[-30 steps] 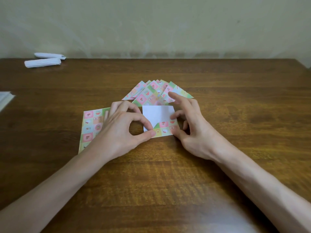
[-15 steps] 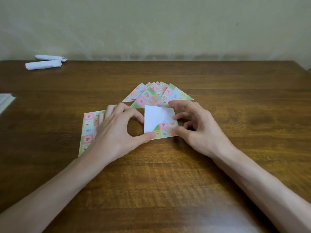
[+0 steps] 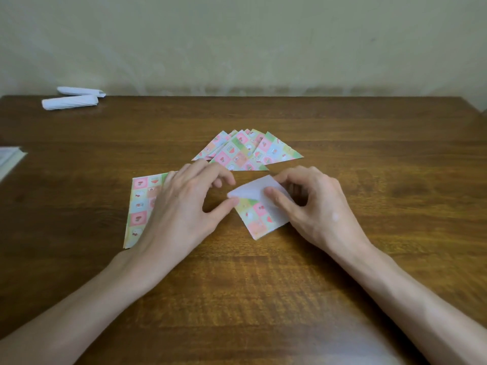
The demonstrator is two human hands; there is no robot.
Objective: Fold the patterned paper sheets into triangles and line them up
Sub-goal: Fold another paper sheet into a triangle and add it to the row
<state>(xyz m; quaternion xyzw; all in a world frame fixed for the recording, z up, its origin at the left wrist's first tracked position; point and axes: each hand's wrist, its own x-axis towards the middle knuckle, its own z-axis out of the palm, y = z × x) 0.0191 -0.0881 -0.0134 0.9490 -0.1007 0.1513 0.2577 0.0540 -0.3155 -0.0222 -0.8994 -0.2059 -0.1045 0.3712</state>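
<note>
The wooden table (image 3: 369, 272) fills most of what I see, running back to a pale wall (image 3: 263, 43). My left hand (image 3: 181, 206) lies over the right side of a flat stack of unfolded patterned sheets (image 3: 141, 204), its fingers loosely curled and gripping nothing. Only the tip of its thumb (image 3: 230, 204) presses on the left corner of the piece I am working on. My right hand (image 3: 313, 206) holds that piece, thumb lying across the top and fingers curled round its far right edge, so the paper is pinched between them. Beyond both hands, near the middle of the table, the finished patterned triangles (image 3: 245, 151) lie overlapped in a fan with their points away from me. The half-folded sheet (image 3: 259, 214) sits between my hands, just in front of that fan and apart from it. It is turned at an angle, its white underside folded over the upper part and the pink and green squares showing below. Two white paper rolls (image 3: 69, 101) lie side by side at the far left corner. A white paper edge (image 3: 9, 156) shows at the left border.
</note>
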